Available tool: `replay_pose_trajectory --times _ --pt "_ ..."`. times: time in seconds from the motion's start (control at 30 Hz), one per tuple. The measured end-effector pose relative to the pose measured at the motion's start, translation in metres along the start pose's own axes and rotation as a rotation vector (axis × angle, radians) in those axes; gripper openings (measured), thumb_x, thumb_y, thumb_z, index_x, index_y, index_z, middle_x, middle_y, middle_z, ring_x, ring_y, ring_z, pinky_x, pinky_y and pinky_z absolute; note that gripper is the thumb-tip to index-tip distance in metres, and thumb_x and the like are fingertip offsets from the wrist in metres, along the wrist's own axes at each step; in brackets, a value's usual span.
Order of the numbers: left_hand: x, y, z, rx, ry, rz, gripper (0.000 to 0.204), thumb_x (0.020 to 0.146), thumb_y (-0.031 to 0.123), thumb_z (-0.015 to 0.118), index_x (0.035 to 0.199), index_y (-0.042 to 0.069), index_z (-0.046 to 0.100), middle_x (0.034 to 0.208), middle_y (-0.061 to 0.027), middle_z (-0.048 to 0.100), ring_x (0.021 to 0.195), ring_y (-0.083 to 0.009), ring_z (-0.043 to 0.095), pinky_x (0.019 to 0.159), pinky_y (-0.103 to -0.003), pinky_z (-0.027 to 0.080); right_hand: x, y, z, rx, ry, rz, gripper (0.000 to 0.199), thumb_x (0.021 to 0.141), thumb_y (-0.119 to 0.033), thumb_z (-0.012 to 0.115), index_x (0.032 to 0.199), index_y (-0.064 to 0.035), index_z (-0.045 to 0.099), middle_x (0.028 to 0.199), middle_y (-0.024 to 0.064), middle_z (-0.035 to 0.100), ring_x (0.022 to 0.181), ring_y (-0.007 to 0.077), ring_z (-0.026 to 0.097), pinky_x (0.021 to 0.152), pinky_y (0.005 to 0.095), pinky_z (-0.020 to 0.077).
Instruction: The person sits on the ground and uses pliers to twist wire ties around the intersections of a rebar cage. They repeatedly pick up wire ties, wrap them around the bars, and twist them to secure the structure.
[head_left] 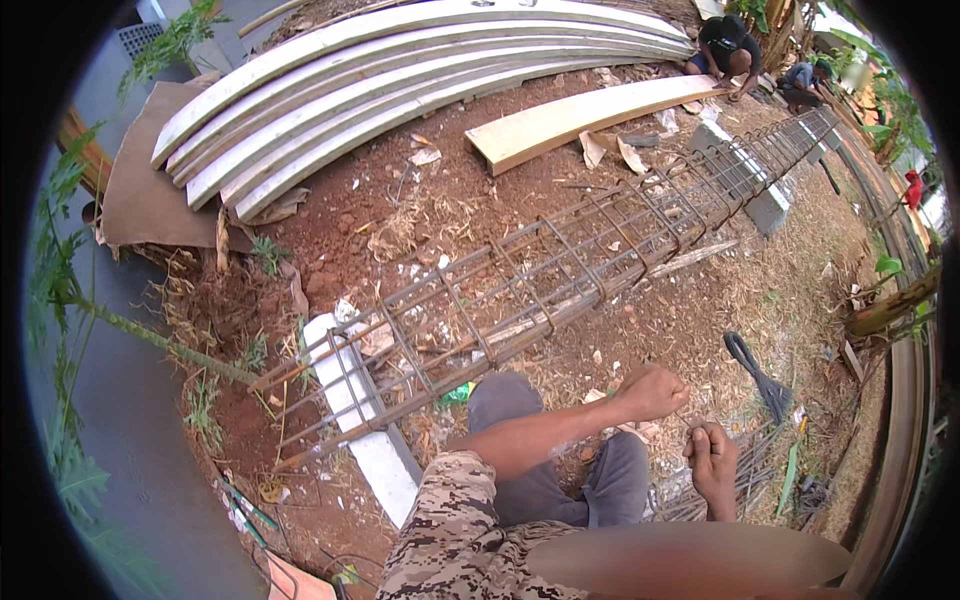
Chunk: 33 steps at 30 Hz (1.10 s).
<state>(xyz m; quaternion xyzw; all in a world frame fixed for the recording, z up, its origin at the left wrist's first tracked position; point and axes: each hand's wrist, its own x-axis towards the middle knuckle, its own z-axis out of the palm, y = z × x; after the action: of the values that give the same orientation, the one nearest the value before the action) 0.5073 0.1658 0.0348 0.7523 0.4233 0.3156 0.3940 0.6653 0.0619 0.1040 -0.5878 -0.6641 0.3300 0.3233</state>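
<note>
On my feed the left hand (pixel 652 391) is curled into a fist, so I can't see what's inside. The right hand (pixel 712 462) is closed too, thumb against finger; a thin strand (pixel 688 424) seems to poke out there, too fine to identify. That hand hides some loose rods (pixel 757 462) and runs down into blur. Ahead, the rod cage (pixel 545 325) rests near-end on a white block (pixel 390 480). Leaves (pixel 172 45) partly cover a grey crate (pixel 138 38), contents unclear.
</note>
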Motion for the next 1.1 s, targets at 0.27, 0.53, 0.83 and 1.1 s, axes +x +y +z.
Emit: replay_pose_trajectory --times 0.27,0.53,0.83,1.1 --pt "0.013 -0.001 -0.003 0.169 0.271 0.409 0.037 0.089 0.019 0.067 0.055 0.007 0.059 0.051 -0.0099 0.055 0.043 -0.0263 0.056 0.041 -0.038 0.04 -0.016 0.041 0.028 0.171 -0.003 0.17 0.021 0.103 -0.019 0.051 0.095 -0.001 0.06 0.06 0.0032 0.056 0.052 0.0115 0.052 0.05 0.0275 0.0406" --pt "0.013 0.009 -0.009 0.098 0.206 0.362 0.034 0.09 0.017 0.067 0.059 0.004 0.062 0.053 -0.0152 0.054 0.042 -0.0284 0.052 0.043 -0.038 0.038 -0.018 0.024 -0.005 1.315 -0.451 0.538 0.027 0.105 -0.025 0.047 0.103 -0.0023 0.061 0.06 -0.0022 0.053 0.047 0.0059 0.044 0.055 0.0228 0.0432" --pt "0.014 -0.002 -0.006 0.452 -0.106 -0.104 0.043 0.092 0.042 0.057 0.07 0.007 0.071 0.064 -0.0197 0.062 0.058 -0.0386 0.062 0.059 -0.047 0.048 -0.01 0.02 0.023 -0.48 0.026 -0.17 0.02 0.091 -0.022 0.061 0.093 -0.0018 0.062 0.067 0.0152 0.063 0.062 0.0358 0.064 0.058 0.046 0.0509" --pt "0.009 0.0 -0.012 0.285 -0.117 0.043 0.047 0.093 0.043 0.057 0.068 0.005 0.068 0.057 -0.0183 0.057 0.053 -0.0385 0.057 0.055 -0.046 0.046 0.006 0.009 -0.019 -0.395 -0.095 -0.153 0.024 0.099 -0.023 0.051 0.092 -0.0012 0.056 0.063 0.0193 0.059 0.061 0.04 0.062 0.056 0.0484 0.048"
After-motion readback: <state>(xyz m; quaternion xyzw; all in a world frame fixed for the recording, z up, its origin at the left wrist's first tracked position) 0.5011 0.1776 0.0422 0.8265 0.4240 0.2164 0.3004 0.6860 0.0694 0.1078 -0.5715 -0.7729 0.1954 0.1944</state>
